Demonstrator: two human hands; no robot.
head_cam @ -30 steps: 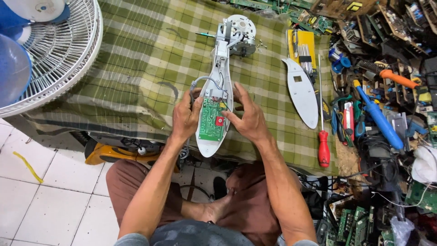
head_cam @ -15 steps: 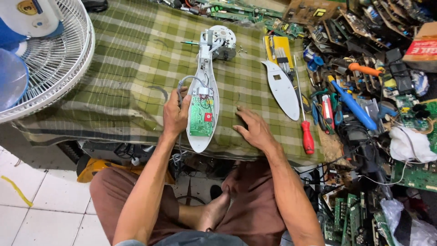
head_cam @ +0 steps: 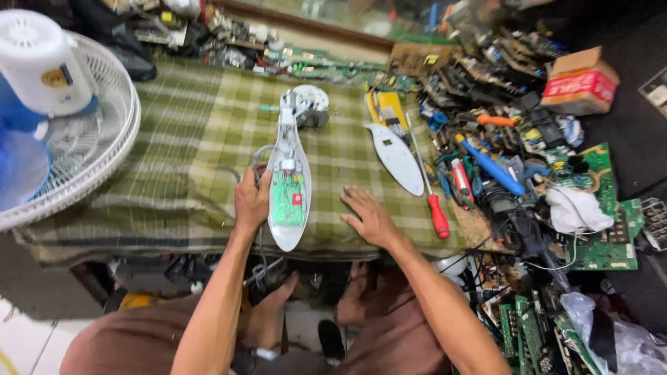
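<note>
The scene is being viewed through a single camera worn on the head, looking steeply down and slightly forward over the near edge of the table (head_cam: 174, 139). Both forearms are being seen rising from the bottom of the frame, with the hands close below the lens. The table's far edge is being caught near the top, its left and right edges at the frame's sides. No second view is being given.

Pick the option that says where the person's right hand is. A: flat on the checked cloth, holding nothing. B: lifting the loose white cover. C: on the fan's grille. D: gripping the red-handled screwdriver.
A: the right hand lies open on the checked cloth, apart from the red-handled screwdriver.
</note>
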